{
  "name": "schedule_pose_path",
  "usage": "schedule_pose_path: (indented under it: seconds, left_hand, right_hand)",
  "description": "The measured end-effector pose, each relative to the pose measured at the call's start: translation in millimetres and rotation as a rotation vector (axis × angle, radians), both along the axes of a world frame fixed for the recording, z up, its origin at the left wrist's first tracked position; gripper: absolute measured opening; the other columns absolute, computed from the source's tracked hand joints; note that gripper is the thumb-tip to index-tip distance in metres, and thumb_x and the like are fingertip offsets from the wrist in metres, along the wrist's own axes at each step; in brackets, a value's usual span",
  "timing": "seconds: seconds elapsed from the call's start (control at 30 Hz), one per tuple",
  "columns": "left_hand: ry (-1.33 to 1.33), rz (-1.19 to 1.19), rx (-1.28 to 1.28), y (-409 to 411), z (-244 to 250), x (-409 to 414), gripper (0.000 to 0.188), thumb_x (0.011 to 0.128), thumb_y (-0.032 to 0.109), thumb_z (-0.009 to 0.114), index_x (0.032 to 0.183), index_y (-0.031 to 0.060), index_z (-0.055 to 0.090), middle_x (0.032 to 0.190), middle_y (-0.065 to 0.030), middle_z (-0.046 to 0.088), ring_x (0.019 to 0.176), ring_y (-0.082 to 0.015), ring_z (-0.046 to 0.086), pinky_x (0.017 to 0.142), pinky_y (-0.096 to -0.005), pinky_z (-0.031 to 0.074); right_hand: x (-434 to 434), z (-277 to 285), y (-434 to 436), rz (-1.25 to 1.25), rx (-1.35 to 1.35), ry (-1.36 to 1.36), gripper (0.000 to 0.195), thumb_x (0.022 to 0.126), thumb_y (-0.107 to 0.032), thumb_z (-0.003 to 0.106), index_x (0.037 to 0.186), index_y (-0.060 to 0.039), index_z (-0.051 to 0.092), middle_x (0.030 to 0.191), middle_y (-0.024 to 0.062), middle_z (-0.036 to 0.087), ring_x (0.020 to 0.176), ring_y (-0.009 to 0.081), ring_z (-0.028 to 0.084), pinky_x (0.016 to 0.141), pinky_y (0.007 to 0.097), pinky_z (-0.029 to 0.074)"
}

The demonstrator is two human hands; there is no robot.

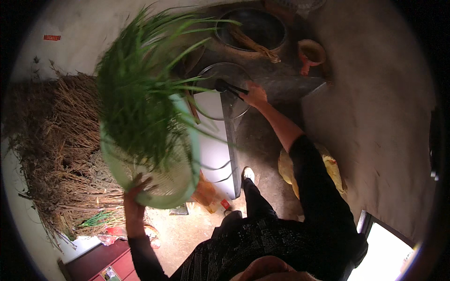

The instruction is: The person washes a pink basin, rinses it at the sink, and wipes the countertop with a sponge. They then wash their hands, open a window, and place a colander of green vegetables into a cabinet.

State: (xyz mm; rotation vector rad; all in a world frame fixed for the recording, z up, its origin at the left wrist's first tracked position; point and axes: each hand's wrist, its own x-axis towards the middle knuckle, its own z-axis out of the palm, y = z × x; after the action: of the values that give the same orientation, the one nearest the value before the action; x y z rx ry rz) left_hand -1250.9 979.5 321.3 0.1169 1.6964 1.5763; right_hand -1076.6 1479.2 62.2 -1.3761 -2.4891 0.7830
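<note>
My left hand (139, 191) grips the near rim of a pale green plastic basket (168, 182). The basket is raised and tilted, with a large heap of long green leafy stalks (140, 95) in it and hanging over its far side. My right hand (256, 95) is closed on the black handle (230, 88) of a clear glass lid (225, 112). The lid is over the end of a white-topped surface. Beyond it, a bundle of brown straw-like stalks (253, 44) lies across the rim of a large dark wok (270, 26).
A tall pile of dry brushwood (77, 140) fills the left side. A red-handled scoop (311, 54) rests right of the wok. A yellow sack (288, 165) and an orange plastic bag (207, 193) are low down. A white-topped table (214, 151) has a dark edge.
</note>
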Motion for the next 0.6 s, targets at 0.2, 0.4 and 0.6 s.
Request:
schedule_pose_path:
  seconds: [0.2,0.4,0.6]
  left_hand:
    - [0.192,0.245,0.032,-64,64,18,0.063,0.082,0.008,0.058,0.138,-0.0043,0.033,0.137,-0.0185,0.046,0.113,-0.0382,0.058,0.084,-0.0525,0.056]
    - [0.206,0.375,-0.075,-118,67,41,0.060,0.080,0.004,0.054,0.136,-0.0057,0.035,0.134,-0.0187,0.047,0.110,-0.0381,0.058,0.087,-0.0549,0.054]
    - [0.198,0.236,0.019,-111,61,26,0.047,0.083,0.011,0.063,0.126,-0.0050,0.053,0.125,-0.0171,0.057,0.107,-0.0334,0.062,0.077,-0.0428,0.057]
  right_hand:
    - [-81,-24,16,0.131,-0.211,-0.398,0.050,0.079,-0.034,0.067,0.124,-0.0127,0.057,0.123,0.0160,0.061,0.111,0.0332,0.061,0.092,0.0449,0.049]
    - [-59,-22,-4,0.014,0.019,-0.238,0.028,0.081,-0.025,0.063,0.104,-0.0105,0.068,0.101,0.0108,0.070,0.101,0.0312,0.067,0.081,0.0425,0.053]
    - [48,33,-62,-0.231,-0.028,-0.068,0.029,0.078,-0.026,0.065,0.103,-0.0109,0.066,0.098,0.0164,0.069,0.093,0.0350,0.068,0.079,0.0472,0.054]
